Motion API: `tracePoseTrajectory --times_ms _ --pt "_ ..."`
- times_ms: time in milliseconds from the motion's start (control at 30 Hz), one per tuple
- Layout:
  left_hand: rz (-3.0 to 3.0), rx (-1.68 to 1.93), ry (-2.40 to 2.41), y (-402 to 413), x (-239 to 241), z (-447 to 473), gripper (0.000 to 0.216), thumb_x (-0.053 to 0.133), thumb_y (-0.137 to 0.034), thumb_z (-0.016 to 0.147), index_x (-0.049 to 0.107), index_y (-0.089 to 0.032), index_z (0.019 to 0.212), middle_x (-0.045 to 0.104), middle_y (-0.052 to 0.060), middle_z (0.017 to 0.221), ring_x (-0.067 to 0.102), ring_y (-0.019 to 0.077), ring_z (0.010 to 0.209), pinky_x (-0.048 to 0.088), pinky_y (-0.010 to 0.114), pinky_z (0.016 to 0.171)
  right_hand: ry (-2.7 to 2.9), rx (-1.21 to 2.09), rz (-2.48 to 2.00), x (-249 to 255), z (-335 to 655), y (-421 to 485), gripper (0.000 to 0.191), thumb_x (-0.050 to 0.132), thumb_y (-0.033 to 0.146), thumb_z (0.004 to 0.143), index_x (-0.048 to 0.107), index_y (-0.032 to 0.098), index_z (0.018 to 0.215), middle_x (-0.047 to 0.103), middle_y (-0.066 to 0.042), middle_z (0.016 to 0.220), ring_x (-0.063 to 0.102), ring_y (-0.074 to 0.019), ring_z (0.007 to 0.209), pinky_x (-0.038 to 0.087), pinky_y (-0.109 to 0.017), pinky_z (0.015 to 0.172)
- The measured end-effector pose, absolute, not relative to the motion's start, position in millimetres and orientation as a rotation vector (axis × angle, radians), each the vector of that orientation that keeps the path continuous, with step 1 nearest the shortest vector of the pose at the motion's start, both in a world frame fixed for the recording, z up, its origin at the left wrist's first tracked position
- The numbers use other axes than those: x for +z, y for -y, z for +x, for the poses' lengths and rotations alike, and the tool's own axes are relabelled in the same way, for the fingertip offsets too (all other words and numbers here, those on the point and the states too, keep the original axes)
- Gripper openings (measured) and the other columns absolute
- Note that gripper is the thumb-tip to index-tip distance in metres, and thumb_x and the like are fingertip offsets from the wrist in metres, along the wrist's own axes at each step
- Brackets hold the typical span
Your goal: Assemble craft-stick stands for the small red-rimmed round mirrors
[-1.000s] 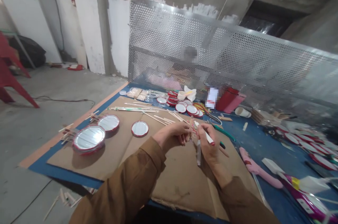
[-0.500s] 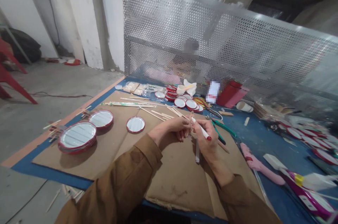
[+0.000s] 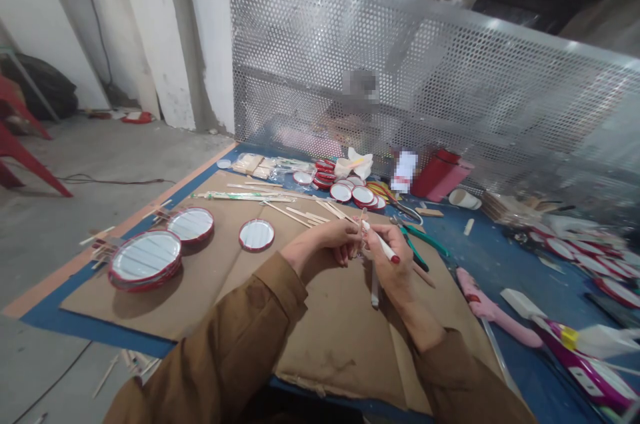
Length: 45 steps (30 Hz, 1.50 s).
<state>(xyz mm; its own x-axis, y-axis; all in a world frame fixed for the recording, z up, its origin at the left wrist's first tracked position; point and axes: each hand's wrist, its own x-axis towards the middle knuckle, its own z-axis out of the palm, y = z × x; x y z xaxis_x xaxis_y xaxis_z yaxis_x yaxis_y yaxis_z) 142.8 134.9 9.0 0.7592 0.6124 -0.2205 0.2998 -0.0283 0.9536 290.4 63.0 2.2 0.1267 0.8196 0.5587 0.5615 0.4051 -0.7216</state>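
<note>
My right hand (image 3: 393, 264) grips a white marker (image 3: 386, 245) with a red end, its other end slanting toward my left fingers. My left hand (image 3: 343, 241) is closed, pinching a small pale, thin piece (image 3: 363, 216) that is too small to make out. The hands meet above a brown cardboard sheet (image 3: 320, 331). A white, narrow object (image 3: 375, 291) lies under my right wrist. On the left of the cardboard sit a single red-rimmed white disc (image 3: 257, 235) and two larger stacks of such discs (image 3: 145, 261), with sticks poking out beyond them.
Thin wooden sticks (image 3: 300, 216) lie behind my hands. Green-handled pliers (image 3: 425, 241), a pink glue gun (image 3: 495, 314) and a purple power strip (image 3: 583, 364) are to the right. More red-rimmed discs (image 3: 341, 193) rest near a perforated metal screen (image 3: 310, 44); a person sits behind it.
The view has shifted very slightly. Both hands stay nearly in place, with the marker still held against the left fingers.
</note>
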Motion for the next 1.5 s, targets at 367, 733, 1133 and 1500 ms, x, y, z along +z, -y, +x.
tracePoseTrajectory --times_ms 367,733,1133,1500 --pt "1.66 0.289 -0.755 -134 12 141 0.026 0.04 -0.018 0.101 0.053 -0.015 0.078 0.057 -0.002 0.056 0.059 0.0099 0.042 0.048 0.019 0.044 1.508 0.328 -1.306 5 287 -61 0.028 0.059 0.049 0.091 0.065 0.022 0.096 0.072 -0.005 0.087 0.067 -0.0213 0.078 0.052 -0.036 0.075" --pt "1.677 0.279 -0.794 -131 16 142 0.028 0.039 -0.016 0.1 0.053 -0.014 0.076 0.056 -0.003 0.056 0.057 0.0084 0.041 0.046 0.017 0.044 1.46 0.28 -1.325 6 289 -56 0.031 0.059 0.05 0.09 0.065 0.02 0.096 0.07 -0.006 0.085 0.066 -0.0217 0.077 0.052 -0.037 0.073" --pt "1.676 0.287 -0.729 -130 18 139 0.026 0.041 -0.016 0.1 0.051 -0.015 0.077 0.057 -0.002 0.057 0.059 0.0092 0.043 0.046 0.016 0.043 1.511 0.291 -1.318 8 285 -59 0.03 0.061 0.048 0.088 0.067 0.019 0.096 0.073 -0.006 0.086 0.067 -0.0209 0.075 0.053 -0.034 0.069" --pt "1.699 0.282 -0.754 -135 9 140 0.022 0.04 -0.016 0.098 0.053 -0.014 0.08 0.061 -0.001 0.062 0.061 0.0105 0.044 0.048 0.02 0.046 1.314 0.198 -1.331 21 287 -53 0.031 0.062 0.049 0.084 0.063 0.019 0.087 0.065 -0.001 0.07 0.058 -0.0165 0.06 0.047 -0.03 0.061"
